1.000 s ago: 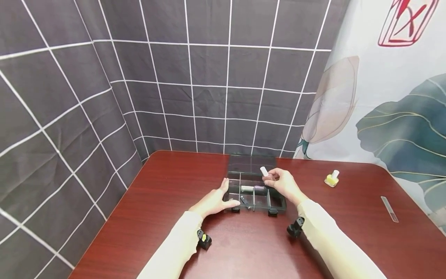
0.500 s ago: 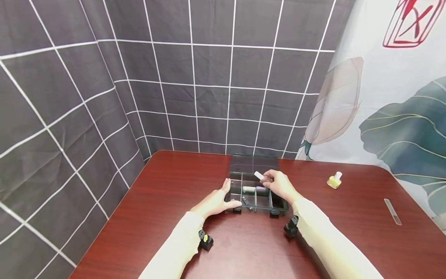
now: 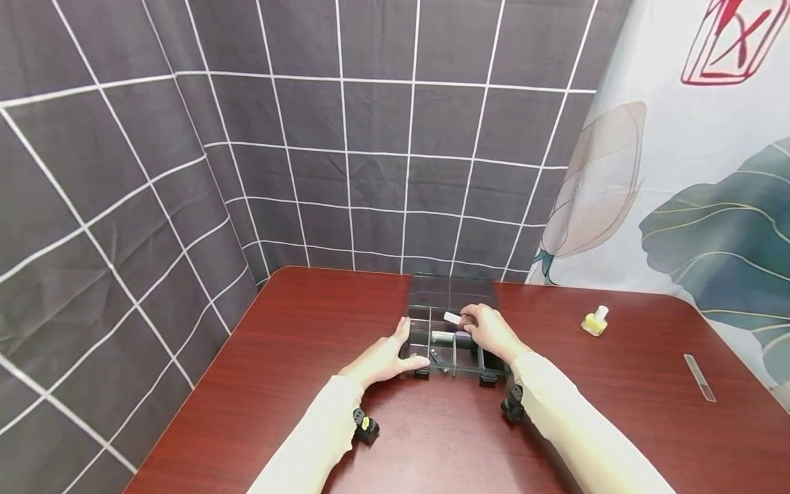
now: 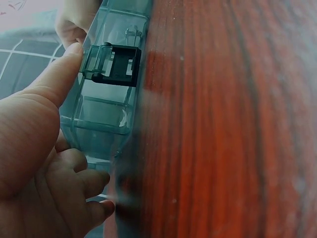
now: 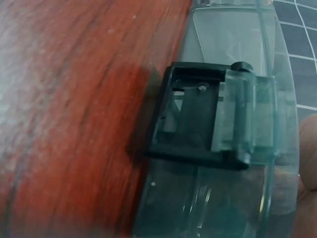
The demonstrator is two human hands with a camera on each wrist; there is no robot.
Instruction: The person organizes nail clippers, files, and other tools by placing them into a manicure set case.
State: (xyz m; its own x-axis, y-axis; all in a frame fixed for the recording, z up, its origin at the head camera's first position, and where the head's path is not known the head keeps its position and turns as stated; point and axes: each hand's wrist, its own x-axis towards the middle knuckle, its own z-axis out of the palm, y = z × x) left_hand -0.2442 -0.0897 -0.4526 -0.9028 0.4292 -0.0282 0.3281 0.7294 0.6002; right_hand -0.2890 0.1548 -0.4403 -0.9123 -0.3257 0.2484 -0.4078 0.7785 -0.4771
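Note:
A clear, dark-tinted compartment box [image 3: 420, 331] stands on the table, its lid [image 3: 453, 291] folded back. My left hand [image 3: 384, 358] holds its left front corner, thumb over the front rim and fingers along the left side. In my right hand [image 3: 494, 333] is a nail polish bottle [image 3: 453, 318], pinched above the back compartments, its white cap tilted left. The bottle's body is mostly hidden by the fingers. Inside the box lie a nail clipper [image 3: 438, 358], a whitish item [image 3: 441, 337] and a purple item [image 3: 463, 338]. Black latches [image 4: 119, 64] hang at the front.
A yellow nail polish bottle [image 3: 595, 321] with a white cap stands at the right on the red-brown table [image 3: 333, 309]. A narrow clear strip [image 3: 700, 377] lies nearer the right edge. Tiled-pattern cloth [image 3: 370, 178] hangs behind the table.
My right hand has moved left and slightly down over the box, and the polish bottle has tipped from near upright to almost level. The left hand stays on the box.

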